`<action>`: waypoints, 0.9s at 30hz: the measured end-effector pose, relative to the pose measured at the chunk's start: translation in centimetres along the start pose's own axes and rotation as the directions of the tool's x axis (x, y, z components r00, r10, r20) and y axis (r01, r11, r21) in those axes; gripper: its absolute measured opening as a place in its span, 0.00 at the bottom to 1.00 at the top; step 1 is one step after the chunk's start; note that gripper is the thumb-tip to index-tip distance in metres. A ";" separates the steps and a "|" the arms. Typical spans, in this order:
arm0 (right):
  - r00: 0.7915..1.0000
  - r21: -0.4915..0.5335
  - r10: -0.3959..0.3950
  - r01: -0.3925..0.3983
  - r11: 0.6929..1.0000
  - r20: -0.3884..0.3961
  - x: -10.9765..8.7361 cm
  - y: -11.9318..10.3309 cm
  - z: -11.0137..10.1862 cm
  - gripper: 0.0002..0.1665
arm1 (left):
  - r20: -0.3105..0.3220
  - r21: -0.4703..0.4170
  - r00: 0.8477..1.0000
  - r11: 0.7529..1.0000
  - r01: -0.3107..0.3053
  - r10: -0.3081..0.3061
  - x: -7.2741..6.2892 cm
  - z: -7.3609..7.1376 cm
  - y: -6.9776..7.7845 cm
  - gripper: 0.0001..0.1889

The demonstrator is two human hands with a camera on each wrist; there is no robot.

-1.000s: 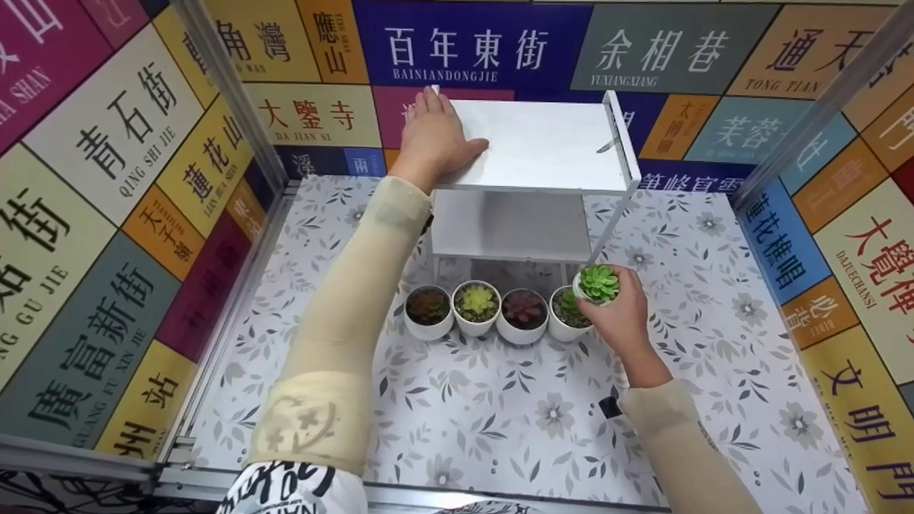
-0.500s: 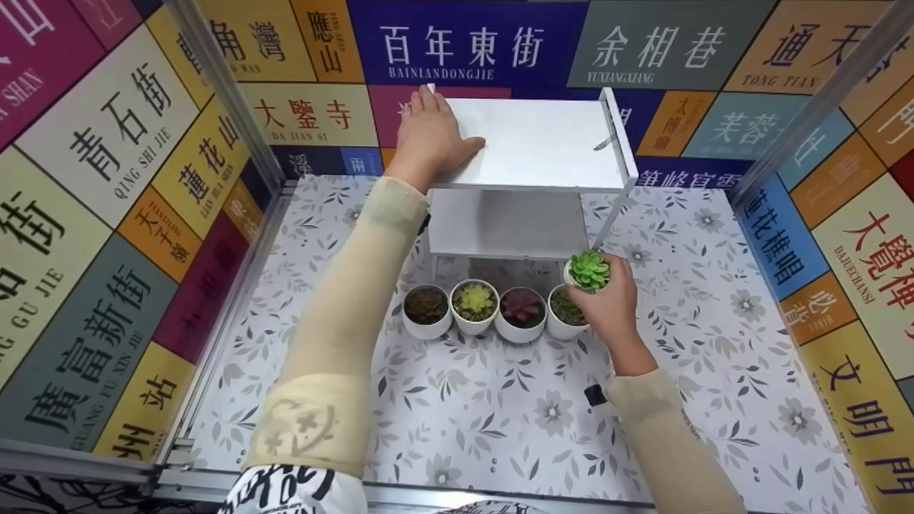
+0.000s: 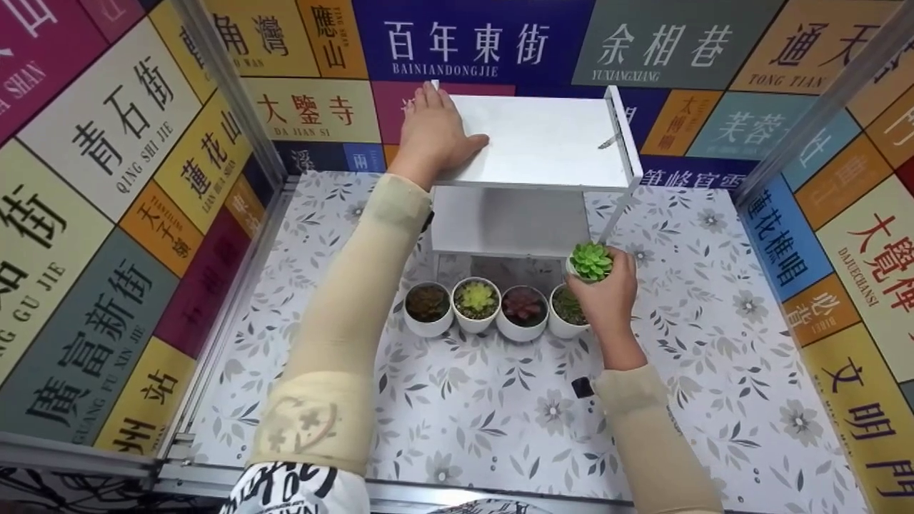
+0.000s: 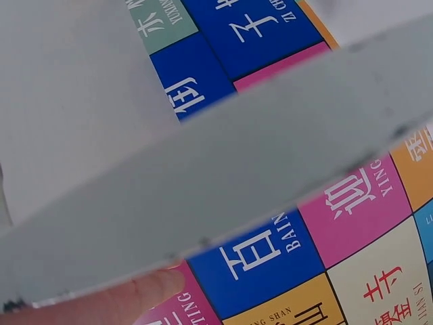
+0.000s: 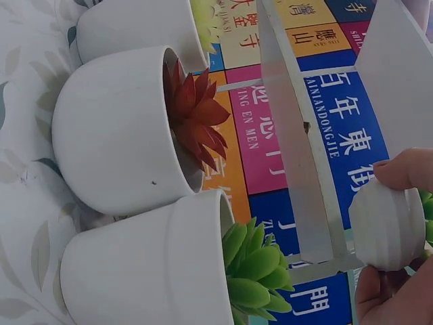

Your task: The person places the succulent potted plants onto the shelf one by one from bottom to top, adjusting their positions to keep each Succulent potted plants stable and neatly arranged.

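Note:
My left hand [image 3: 435, 135] holds the left side of a white two-tier shelf [image 3: 543, 143], its thumb over the top board. In the left wrist view, a finger [image 4: 135, 294] shows past the shelf's pale edge. My right hand [image 3: 613, 293] pinches a small white pot [image 5: 385, 227] with a bright green succulent [image 3: 590, 261], off the cloth by the shelf's front right leg. Below it stands a potted green succulent [image 3: 568, 308], partly hidden by that hand. Leftward in the row are a dark red succulent [image 3: 523, 305], a yellow-green one [image 3: 476, 298] and a brownish one [image 3: 428, 303].
A floral cloth [image 3: 500, 421] covers the table. The shelf's lower board [image 3: 510, 221] sits behind the row of pots. Lettered panels [image 3: 457, 46] stand behind and at both sides, with metal posts [image 3: 246, 93] at the corners.
My right hand has moved the held pot up and slightly left, closer to the shelf's right leg. The left hand keeps its place on the shelf, and the row of pots stays put.

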State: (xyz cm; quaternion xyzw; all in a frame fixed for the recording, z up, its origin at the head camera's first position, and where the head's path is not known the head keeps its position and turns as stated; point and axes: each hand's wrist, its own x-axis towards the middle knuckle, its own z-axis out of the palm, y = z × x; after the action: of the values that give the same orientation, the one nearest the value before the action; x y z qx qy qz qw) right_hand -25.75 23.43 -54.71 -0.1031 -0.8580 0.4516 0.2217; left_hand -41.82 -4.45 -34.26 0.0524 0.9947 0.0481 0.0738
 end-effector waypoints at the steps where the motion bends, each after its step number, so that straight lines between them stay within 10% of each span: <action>1: 1.000 -0.001 0.001 -0.001 1.000 -0.006 0.0 0.0 0.1 0.42 | 0.000 -0.002 1.000 1.000 0.000 0.000 0.0 0.0 0.0 0.62; 27: 0.989 0.005 0.039 -0.039 0.999 -0.141 -0.7 -1.3 2.7 0.39 | -0.003 -0.005 1.000 1.000 0.003 -0.003 -0.1 0.0 0.0 0.62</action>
State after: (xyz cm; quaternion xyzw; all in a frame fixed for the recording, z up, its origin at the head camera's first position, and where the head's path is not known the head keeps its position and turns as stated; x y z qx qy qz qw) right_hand -26.40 20.43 -55.21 -0.1512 -0.8376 0.4485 0.2729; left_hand -41.75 -4.46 -34.25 0.0506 0.9948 0.0507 0.0724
